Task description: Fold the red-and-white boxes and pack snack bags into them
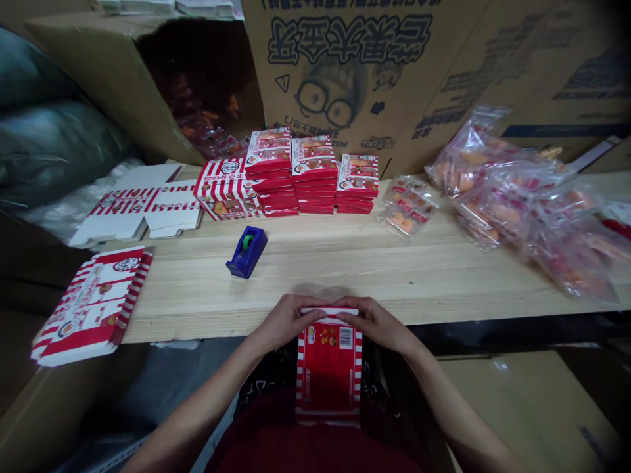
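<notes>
"What did the scene show?"

"A long, pale wooden bench [315, 279] bore stacks of red-and-white cardboard boxes [315, 174]."

"And closest to the person?"

"A red-and-white printed cardboard box [329, 371], held just off the bench's front edge."

"The hands?"

"The left hand [284, 323] and right hand [375, 322] gripped its top edge, fingers together and clamped on. A small blue tape dispenser [247, 253] sat well apart."

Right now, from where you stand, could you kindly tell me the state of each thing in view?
Red-and-white box: held in both hands, barcode side up
Left hand: gripping the box's top edge
Right hand: gripping the same edge
Stacked boxes: piled in columns
Flat box blank: unfolded, lying flat
Blue tape dispenser: loaded, untouched
Clear snack bags: heaped together
Cardboard carton: open
</notes>
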Tool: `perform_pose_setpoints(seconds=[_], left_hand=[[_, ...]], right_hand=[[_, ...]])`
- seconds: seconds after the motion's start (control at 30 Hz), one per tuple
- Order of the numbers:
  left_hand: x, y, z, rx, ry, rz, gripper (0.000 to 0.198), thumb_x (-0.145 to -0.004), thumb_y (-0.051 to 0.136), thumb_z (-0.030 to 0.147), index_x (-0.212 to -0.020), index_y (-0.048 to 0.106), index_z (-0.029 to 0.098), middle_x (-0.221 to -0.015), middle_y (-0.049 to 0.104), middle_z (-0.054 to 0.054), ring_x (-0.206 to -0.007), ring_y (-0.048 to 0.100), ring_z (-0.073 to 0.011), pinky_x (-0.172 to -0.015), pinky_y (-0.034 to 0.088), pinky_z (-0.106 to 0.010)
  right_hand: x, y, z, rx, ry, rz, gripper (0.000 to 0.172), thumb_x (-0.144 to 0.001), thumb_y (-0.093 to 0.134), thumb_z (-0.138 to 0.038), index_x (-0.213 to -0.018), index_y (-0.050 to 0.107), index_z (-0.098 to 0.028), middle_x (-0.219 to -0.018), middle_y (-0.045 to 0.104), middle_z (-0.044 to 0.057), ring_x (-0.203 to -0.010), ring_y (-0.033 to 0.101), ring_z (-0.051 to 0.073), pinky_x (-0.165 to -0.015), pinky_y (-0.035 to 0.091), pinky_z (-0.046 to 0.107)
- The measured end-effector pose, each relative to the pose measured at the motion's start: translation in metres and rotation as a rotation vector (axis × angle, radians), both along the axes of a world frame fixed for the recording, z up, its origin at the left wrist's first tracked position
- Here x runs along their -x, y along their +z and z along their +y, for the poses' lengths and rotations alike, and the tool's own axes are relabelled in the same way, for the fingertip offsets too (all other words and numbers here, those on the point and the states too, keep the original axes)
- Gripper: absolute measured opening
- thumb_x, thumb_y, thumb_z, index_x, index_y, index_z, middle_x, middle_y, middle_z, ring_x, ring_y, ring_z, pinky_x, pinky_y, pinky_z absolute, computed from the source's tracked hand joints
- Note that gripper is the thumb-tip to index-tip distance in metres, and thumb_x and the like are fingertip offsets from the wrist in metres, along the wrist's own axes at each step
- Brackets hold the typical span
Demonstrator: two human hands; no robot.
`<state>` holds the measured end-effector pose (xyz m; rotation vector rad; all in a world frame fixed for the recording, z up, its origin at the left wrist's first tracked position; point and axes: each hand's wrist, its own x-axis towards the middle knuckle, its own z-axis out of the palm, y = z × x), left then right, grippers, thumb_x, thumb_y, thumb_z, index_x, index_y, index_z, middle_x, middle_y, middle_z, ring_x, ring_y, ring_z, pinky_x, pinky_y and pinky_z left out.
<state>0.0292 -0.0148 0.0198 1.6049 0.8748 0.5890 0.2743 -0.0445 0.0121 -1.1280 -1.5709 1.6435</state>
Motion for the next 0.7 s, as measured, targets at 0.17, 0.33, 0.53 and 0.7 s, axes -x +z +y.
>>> perform_pose_setpoints(seconds=[0.17,0.33,0.53,0.7], left_hand=[[-0.003,-0.01,0.003,0.102,0.041,-0.123,0.041,-0.085,0.079,0.033,-0.125,0.073,0.026,-0.126,0.074,-0.008,-0.113,0.069,-0.0263,-0.094,0.054,-0.036],[-0.009,-0.035,-0.006,0.466,0.279,-0.412,0.045,-0.078,0.086,0.031,-0.118,0.068,0.021,-0.099,0.076,-0.004,-0.082,0.071,-0.0172,-0.075,0.055,-0.028],[-0.029,-0.04,-0.03,0.495,0.412,-0.565,0.03,-0.091,0.071,0.038,-0.115,0.065,0.021,-0.113,0.075,-0.008,-0.092,0.071,-0.0196,-0.081,0.056,-0.03],[-0.035,-0.035,-0.028,0.501,0.47,-0.485,0.026,-0.082,0.078,0.032,-0.102,0.065,0.02,-0.09,0.075,-0.002,-0.074,0.07,-0.0175,-0.067,0.053,-0.026]], right_hand=[[0.004,-0.009,-0.003,0.139,-0.139,0.102,0.034,-0.093,0.07,-0.047,-0.123,0.072,-0.031,-0.115,0.078,0.003,-0.094,0.074,0.022,-0.082,0.061,0.038],[0.014,-0.018,-0.013,0.275,-0.368,0.303,0.045,-0.084,0.078,-0.048,-0.123,0.067,-0.029,-0.116,0.077,0.004,-0.1,0.075,0.023,-0.088,0.06,0.038],[0.031,-0.027,-0.019,0.322,-0.533,0.434,0.046,-0.079,0.082,-0.049,-0.118,0.069,-0.028,-0.121,0.077,0.006,-0.108,0.074,0.028,-0.091,0.061,0.041],[0.032,-0.038,-0.017,0.301,-0.581,0.354,0.036,-0.071,0.088,-0.045,-0.097,0.072,-0.025,-0.085,0.08,0.003,-0.075,0.076,0.024,-0.075,0.061,0.038]])
